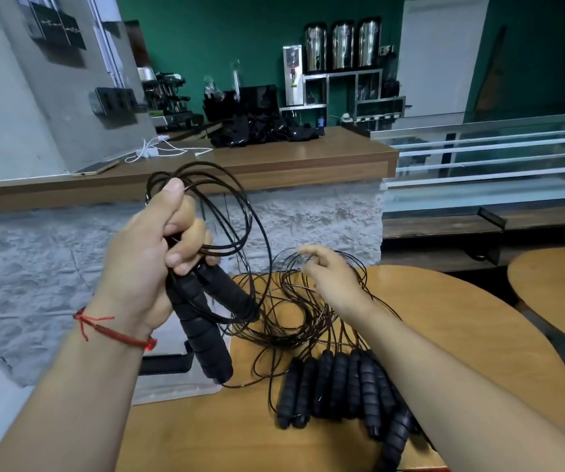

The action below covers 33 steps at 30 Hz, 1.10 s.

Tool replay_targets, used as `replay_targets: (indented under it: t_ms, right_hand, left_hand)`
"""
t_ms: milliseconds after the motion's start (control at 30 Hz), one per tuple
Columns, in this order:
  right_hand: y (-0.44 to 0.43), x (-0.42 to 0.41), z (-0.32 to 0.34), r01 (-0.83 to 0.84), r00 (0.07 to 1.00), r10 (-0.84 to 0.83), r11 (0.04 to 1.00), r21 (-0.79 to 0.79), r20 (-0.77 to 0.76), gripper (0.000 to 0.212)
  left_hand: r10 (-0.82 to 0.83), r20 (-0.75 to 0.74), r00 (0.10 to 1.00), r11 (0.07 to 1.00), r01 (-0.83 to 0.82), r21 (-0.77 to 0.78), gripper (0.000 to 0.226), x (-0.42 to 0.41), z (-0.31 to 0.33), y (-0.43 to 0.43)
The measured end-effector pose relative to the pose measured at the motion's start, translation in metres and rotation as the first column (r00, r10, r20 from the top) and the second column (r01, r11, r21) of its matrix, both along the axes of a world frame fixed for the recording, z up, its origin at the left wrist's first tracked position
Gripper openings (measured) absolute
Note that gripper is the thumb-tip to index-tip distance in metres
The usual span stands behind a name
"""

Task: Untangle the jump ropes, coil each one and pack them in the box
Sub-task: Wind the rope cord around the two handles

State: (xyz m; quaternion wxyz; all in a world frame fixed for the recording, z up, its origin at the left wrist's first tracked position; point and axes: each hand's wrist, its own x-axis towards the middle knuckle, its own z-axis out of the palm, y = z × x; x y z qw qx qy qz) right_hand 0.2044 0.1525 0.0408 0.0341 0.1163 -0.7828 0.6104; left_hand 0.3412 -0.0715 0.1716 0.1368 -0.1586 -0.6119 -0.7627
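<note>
Gripping two black foam jump-rope handles side by side, the left hand sits at centre left of the frame. Its fingers curl round the handle tops, and its thumb presses several loops of thin black cable that fan up and to the right. A red string bracelet circles that wrist. The right hand, apart from the left, reaches in at centre frame to the top of a tangle of cables on a round wooden table. Blur hides whether its fingers pinch a loop or only touch it. Below the tangle, more black foam handles lie in a row. A clear plastic box with a black latch sits beneath the left hand, at the table's left edge.
</note>
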Motion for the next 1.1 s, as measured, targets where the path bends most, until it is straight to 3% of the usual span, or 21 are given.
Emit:
replay_targets:
  t_ms: [133, 233, 333, 367, 433, 500, 567, 633, 700, 800, 900, 1000, 1100]
  right_hand:
    - [-0.011, 0.025, 0.025, -0.310, 0.948, 0.318, 0.935, -0.170, 0.020, 0.029]
    - [-0.014, 0.040, 0.028, -0.397, 0.914, 0.407, 0.891, -0.220, -0.003, 0.042]
    - [-0.008, 0.056, 0.023, -0.270, 0.963, 0.263, 0.940, -0.210, -0.058, 0.031]
    - [-0.004, 0.062, 0.019, -0.129, 0.987, 0.108, 0.974, -0.185, -0.118, 0.024]
    - [0.009, 0.078, 0.007, 0.121, 0.944, -0.176, 0.972, -0.203, -0.279, 0.014]
    - [0.020, 0.099, -0.005, 0.123, 0.905, -0.211, 0.961, -0.248, -0.369, 0.027]
    - [0.028, 0.116, -0.018, 0.052, 0.899, -0.112, 0.987, -0.149, -0.423, 0.039]
    - [0.032, 0.128, -0.031, -0.002, 0.920, 0.029, 0.998, 0.069, -0.391, 0.044]
    - [0.035, 0.135, -0.043, -0.043, 0.947, 0.101, 0.980, 0.192, -0.305, 0.040]
    - [0.040, 0.143, -0.046, -0.123, 0.977, 0.151, 0.976, 0.181, -0.151, 0.037]
    - [0.040, 0.150, -0.044, -0.110, 0.981, 0.151, 0.952, 0.287, -0.125, 0.043]
    - [0.041, 0.151, -0.043, -0.106, 0.992, 0.121, 0.949, 0.297, -0.033, 0.022]
    - [0.050, 0.149, -0.055, -0.200, 0.980, 0.192, 0.937, 0.288, 0.054, 0.042]
  left_hand:
    - [-0.027, 0.047, 0.999, 1.000, 0.028, -0.012, 0.052, -0.002, -0.005, 0.004]
    - [-0.060, 0.121, 0.991, 0.997, 0.053, 0.058, 0.052, -0.004, -0.013, 0.012]
    - [-0.150, 0.213, 0.965, 0.962, 0.093, 0.258, 0.050, -0.011, -0.027, 0.019]
    - [-0.177, 0.247, 0.953, 0.936, 0.086, 0.341, 0.049, -0.015, -0.033, 0.020]
    - [-0.201, 0.316, 0.927, 0.872, 0.022, 0.490, 0.048, -0.024, -0.048, 0.021]
    - [-0.167, 0.392, 0.904, 0.808, -0.102, 0.580, 0.048, -0.035, -0.065, 0.021]
    - [-0.148, 0.463, 0.874, 0.758, -0.200, 0.621, 0.047, -0.044, -0.080, 0.023]
    - [-0.170, 0.520, 0.837, 0.729, -0.248, 0.638, 0.046, -0.051, -0.093, 0.028]
    - [-0.182, 0.557, 0.810, 0.738, -0.262, 0.622, 0.047, -0.053, -0.103, 0.035]
    - [-0.183, 0.581, 0.793, 0.765, -0.257, 0.591, 0.048, -0.053, -0.110, 0.049]
    - [-0.183, 0.593, 0.784, 0.776, -0.255, 0.577, 0.049, -0.048, -0.113, 0.062]
    - [-0.187, 0.577, 0.795, 0.771, -0.245, 0.588, 0.049, -0.042, -0.115, 0.067]
    - [-0.179, 0.549, 0.816, 0.760, -0.240, 0.604, 0.047, -0.039, -0.114, 0.063]
